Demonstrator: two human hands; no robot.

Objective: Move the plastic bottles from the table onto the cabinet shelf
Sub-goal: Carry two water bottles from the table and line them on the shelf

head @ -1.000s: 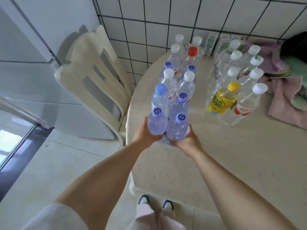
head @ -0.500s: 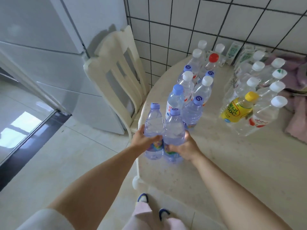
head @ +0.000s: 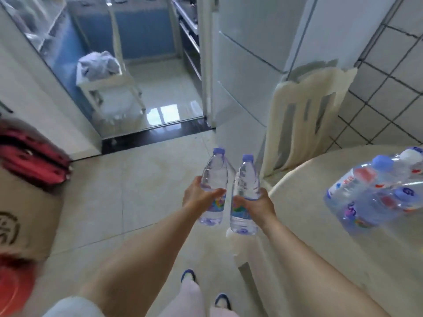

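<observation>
Left hand (head: 198, 196): fingers wrapped round the middle of one clear plastic bottle (head: 214, 186), blue cap up, held upright in the air above the tiled floor (head: 128, 193). Right hand (head: 258, 205): fingers curled round a second bottle (head: 245, 193), same type, also upright, just beside the first; whether the two touch is unclear. Both are held off the table (head: 304, 177), to its left. Remaining bottles (head: 375, 193) stand clustered on the table at right edge of view, blurred. Cream chair (head: 304, 120) against the table; red bag (head: 32, 154) at far left
</observation>
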